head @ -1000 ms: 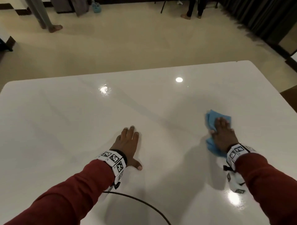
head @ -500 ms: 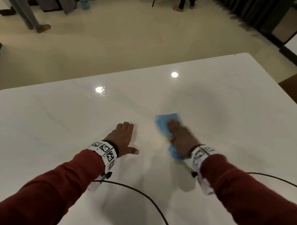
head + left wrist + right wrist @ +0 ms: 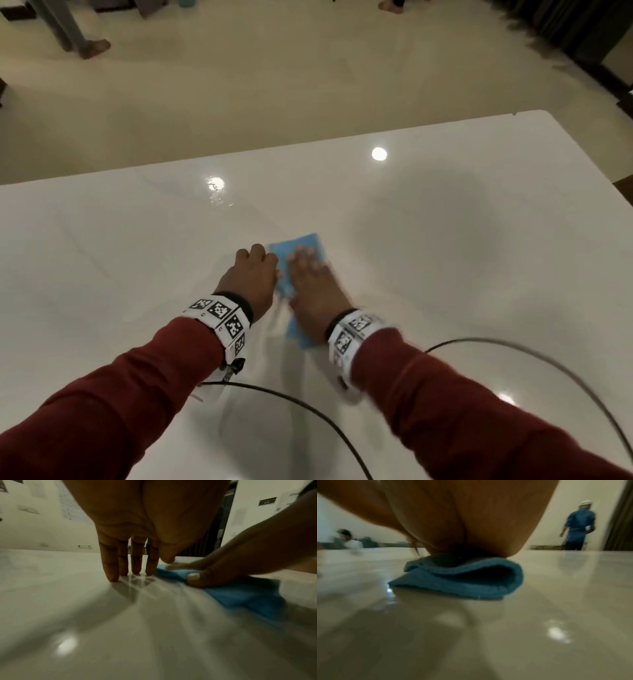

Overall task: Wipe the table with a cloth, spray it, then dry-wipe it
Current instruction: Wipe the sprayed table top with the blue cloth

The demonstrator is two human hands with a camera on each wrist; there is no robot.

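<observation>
Blue cloth (image 3: 297, 255) under flat right hand (image 3: 317, 287) touches left hand's (image 3: 251, 279) straight fingers (image 3: 109, 566); cables (image 3: 308, 409) nearby.

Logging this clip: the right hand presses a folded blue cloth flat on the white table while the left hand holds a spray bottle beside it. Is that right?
Not quite. The left hand holds nothing: in the left wrist view its straight fingers rest on the white table, right beside the cloth. The rest stands: the right hand presses the folded blue cloth flat on the table.
</observation>
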